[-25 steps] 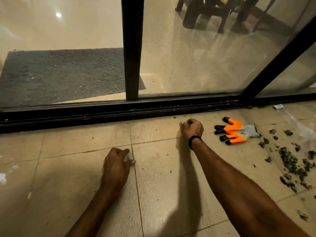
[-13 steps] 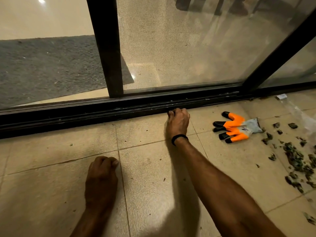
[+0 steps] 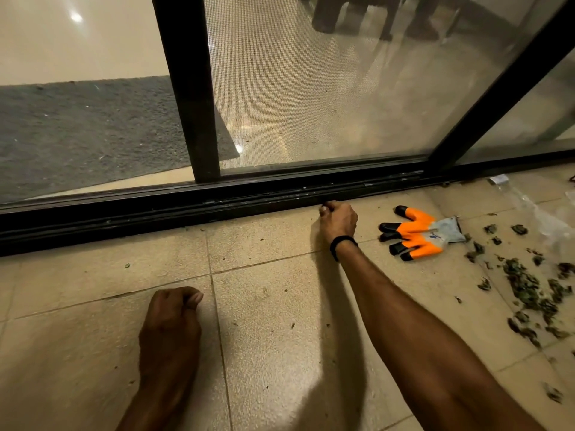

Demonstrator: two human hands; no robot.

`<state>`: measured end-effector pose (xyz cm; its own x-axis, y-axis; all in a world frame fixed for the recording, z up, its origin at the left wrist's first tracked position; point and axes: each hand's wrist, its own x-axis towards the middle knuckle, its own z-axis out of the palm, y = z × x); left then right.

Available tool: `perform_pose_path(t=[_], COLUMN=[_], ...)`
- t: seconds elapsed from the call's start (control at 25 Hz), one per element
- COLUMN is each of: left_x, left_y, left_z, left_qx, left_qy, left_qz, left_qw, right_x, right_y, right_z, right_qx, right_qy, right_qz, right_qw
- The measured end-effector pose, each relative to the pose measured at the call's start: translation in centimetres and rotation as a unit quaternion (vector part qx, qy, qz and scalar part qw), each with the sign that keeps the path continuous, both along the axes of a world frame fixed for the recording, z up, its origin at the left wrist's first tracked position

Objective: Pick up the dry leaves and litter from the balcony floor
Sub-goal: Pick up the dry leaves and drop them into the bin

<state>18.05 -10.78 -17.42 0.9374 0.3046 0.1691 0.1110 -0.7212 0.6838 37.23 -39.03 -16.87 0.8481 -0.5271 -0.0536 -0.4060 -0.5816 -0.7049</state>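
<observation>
A scatter of dry dark leaves [image 3: 529,290] lies on the beige floor tiles at the right. Tiny leaf bits [image 3: 293,325] dot the tiles between my arms. My right hand [image 3: 339,220], with a black band on the wrist, reaches to the foot of the black sliding-door track [image 3: 217,209]; its fingers are curled with the tips against the track edge, and nothing shows in its grip. My left hand [image 3: 169,321] rests on the floor as a loose fist, thumb against the forefinger; I see nothing in it.
An orange, black and grey work glove [image 3: 417,234] lies flat just right of my right hand. A clear plastic bag [image 3: 547,219] lies at the far right by the leaves. Behind the track stand the door frame post [image 3: 189,88], a mesh screen and a grey doormat [image 3: 87,129].
My right hand has moved forward from the open tile to the base of the door track. My left hand has curled from spread fingers into a fist and slid slightly back.
</observation>
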Motion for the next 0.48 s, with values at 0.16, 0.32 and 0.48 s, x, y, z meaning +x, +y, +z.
perform_pose_path(t=[0.16, 0.32, 0.48], left_x=[-0.7, -1.4, -1.7], left_y=[0.6, 1.2, 1.6], left_z=[0.7, 1.4, 2.1], left_qx=[-0.009, -0.028, -0.044], left_qy=[0.001, 0.01, 0.017], left_qz=[0.01, 0.026, 0.042], left_qw=[1.0, 0.999, 0.998], right_x=[-0.6, -0.3, -0.1], right_y=[0.9, 1.4, 1.3], right_z=[0.6, 1.1, 1.4], right_qx=[0.037, 0.042, -0.087], right_qy=[-0.025, -0.027, 0.046], right_qz=[-0.018, -0.04, 0.031], right_qw=[0.999, 0.998, 0.995])
